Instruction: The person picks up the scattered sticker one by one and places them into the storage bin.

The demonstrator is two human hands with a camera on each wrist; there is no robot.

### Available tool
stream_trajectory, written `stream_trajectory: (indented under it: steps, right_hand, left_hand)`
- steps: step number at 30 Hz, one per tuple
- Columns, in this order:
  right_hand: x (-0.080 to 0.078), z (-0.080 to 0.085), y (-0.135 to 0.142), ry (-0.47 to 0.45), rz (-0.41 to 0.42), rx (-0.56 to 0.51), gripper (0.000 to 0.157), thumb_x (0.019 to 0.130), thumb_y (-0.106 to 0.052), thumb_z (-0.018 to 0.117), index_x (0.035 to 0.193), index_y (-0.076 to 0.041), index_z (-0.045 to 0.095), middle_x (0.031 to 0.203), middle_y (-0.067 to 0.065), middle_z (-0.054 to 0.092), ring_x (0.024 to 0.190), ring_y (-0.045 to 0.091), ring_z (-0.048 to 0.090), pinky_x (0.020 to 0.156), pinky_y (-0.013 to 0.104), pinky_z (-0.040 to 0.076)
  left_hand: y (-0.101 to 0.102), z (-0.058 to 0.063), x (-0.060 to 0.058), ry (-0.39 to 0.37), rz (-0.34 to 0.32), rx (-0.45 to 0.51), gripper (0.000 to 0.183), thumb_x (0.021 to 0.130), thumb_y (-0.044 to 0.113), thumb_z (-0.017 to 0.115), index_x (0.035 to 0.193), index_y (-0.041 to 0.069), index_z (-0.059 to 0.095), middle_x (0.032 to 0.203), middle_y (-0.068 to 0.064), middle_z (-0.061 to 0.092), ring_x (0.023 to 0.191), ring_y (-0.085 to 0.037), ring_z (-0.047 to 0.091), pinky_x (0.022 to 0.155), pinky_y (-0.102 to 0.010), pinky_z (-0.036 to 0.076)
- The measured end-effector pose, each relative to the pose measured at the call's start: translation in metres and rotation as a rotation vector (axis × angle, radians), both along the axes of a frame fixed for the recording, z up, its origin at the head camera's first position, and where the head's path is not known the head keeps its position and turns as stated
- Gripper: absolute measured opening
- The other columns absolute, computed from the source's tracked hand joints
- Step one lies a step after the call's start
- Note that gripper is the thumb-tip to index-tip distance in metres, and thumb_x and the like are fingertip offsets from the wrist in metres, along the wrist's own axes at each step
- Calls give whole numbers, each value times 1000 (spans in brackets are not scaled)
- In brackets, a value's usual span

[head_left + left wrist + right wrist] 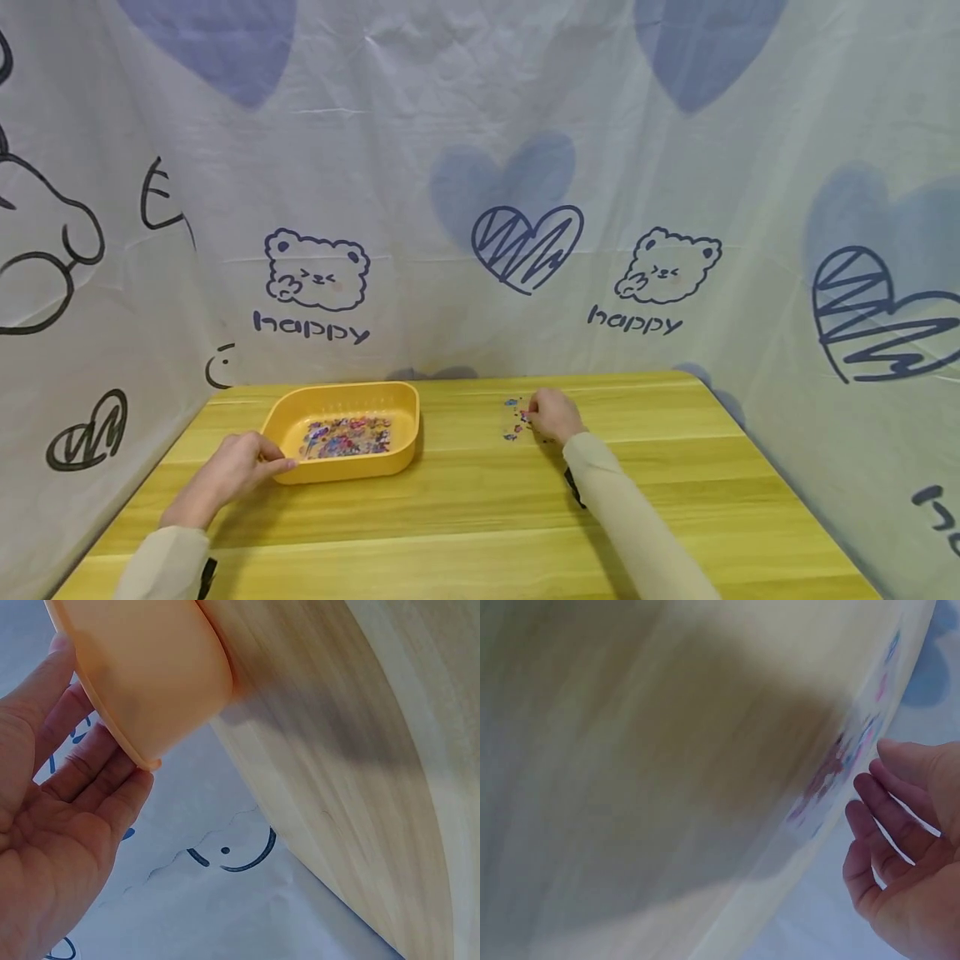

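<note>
A yellow plastic basin (352, 471) with rounded corners stands at the left of the table, and several small colourful sticker-like pieces (348, 437) lie inside it. My left hand (240, 471) grips the basin's near left corner, thumb on one side of the rim and fingers on the other, as the left wrist view also shows. Toward the back of the table lies a clear sheet with small colourful figures (512, 437). At its right edge is my right hand (557, 415), its fingers loosely bent with gaps between them (915, 840). Whether the fingertips touch the sheet is unclear.
The wood-patterned table (465, 533) has its back edge close to a white curtain (420, 317) printed with hearts and bears. More curtain hangs at both sides.
</note>
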State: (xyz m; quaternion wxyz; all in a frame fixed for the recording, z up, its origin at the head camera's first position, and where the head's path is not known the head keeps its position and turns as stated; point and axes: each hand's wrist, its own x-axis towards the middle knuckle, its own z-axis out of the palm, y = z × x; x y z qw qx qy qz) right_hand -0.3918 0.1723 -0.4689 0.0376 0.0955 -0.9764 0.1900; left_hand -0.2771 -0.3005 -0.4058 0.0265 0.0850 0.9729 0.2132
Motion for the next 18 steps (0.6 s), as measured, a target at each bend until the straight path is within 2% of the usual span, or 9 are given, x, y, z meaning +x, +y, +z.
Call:
stream_trajectory:
  steps: [4,9,14,18]
  right_hand:
    - [-1,-2,11,-9,-42,61,17,89,-18,72,75,-9,70,77,4,67,67,19,56,63,37,47]
    - [-2,-5,21,8,-50,92,23,87,-24,75,76,-6,65,74,5,62,66,19,50,62,37,41]
    - [-3,-6,24,-15,-44,120,30,87,-33,75,77,-10,59,78,5,60,72,22,50,71,44,45]
    - [-4,-6,25,-11,-41,146,24,89,-34,72,81,-12,67,82,3,67,77,23,58,79,47,47]
  left_hand:
    - [1,-1,0,-12,2,0,23,88,30,73,84,8,78,79,0,68,68,-15,47,59,-25,37]
    - [1,-1,0,-1,-8,8,21,88,28,73,81,9,77,77,-1,68,66,-14,45,56,-25,35]
    - [1,0,1,14,-11,14,21,89,27,73,79,9,77,76,-1,67,65,-14,45,56,-25,35]
    - [1,-1,1,15,-12,13,21,89,28,73,79,9,77,75,0,67,65,-14,45,56,-25,35]
